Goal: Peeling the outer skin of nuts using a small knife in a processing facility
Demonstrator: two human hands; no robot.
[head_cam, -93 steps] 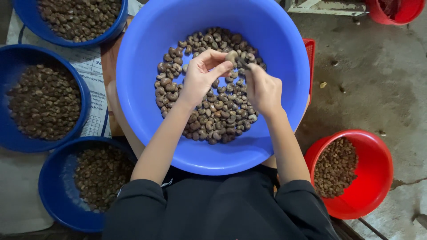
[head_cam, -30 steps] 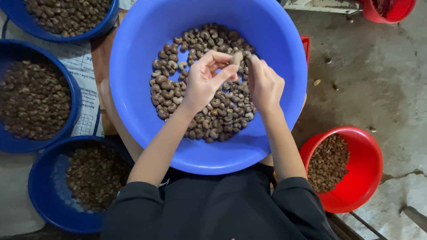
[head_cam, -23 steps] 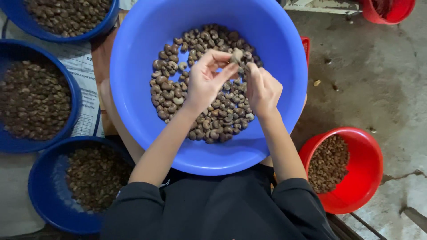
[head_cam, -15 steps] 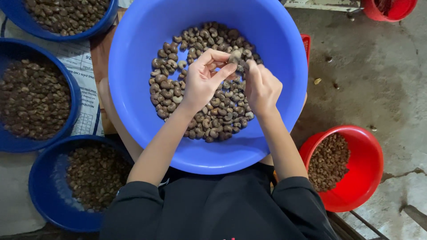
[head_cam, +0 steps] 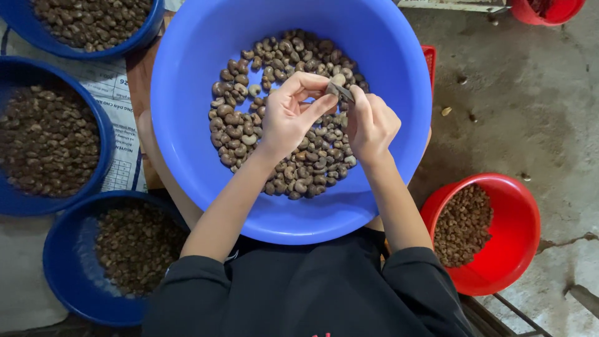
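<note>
A big light-blue basin (head_cam: pixel 187 125) on my lap holds a heap of brown cashew nuts (head_cam: pixel 293 168). Over the heap, my left hand (head_cam: pixel 288 115) pinches one pale cashew nut (head_cam: pixel 337 80) between thumb and fingertips. My right hand (head_cam: pixel 371 122) is closed around a small dark blade (head_cam: pixel 342 92), whose tip touches that nut. Both hands hover just above the pile, close together.
Three dark-blue bowls of brown nuts stand at the left (head_cam: pixel 50 134), (head_cam: pixel 93 25), (head_cam: pixel 118 249). A red bowl of nuts (head_cam: pixel 499 237) stands at the lower right, and another red tub (head_cam: pixel 555 9) at the top right. Printed paper (head_cam: pixel 118 87) lies under the left bowls; the floor is rough concrete.
Both hands stay over the basin, working the same nut. The right hand's blade has shifted slightly against the nut, and the nut has turned a little in the left fingers.
</note>
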